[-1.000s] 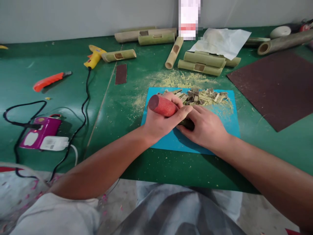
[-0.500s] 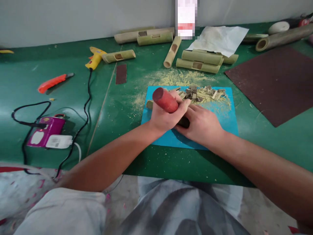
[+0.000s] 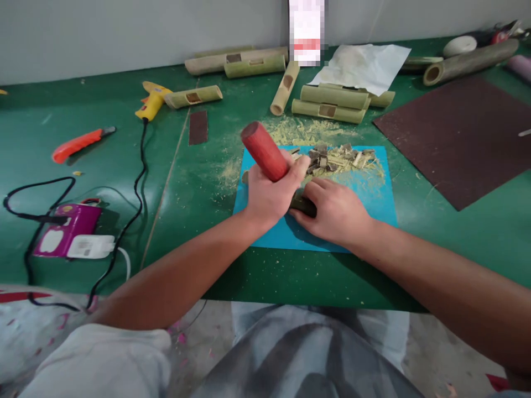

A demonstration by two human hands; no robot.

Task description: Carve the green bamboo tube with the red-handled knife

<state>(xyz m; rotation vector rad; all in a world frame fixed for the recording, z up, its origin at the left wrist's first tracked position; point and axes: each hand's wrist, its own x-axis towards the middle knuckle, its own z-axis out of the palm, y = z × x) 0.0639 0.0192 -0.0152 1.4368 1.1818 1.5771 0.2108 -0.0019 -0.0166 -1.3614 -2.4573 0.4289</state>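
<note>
Soft, moderate indoor light, dimmer at the near edge. Hazy glare, left half of worktop (image 3: 194,188). Shadows fall camera-side of hands (image 3: 336,211) and right forearm (image 3: 418,254), so light's overhead/far side. Wide-angle edge stretch; fine detail smeared; pixelated patch (image 3: 307,30) top centre.

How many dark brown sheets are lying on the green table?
2: a small sheet near the yellow glue gun, and a large sheet on the right side. Others could be hidden.

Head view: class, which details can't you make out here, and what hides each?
In the head view:
Red handle: lower end, behind the left hand.
Dark piece: full shape, partly covered by the right hand.
White panel: any writing, pixelated.
Pink roll: one end, cut off by the right edge.
</note>
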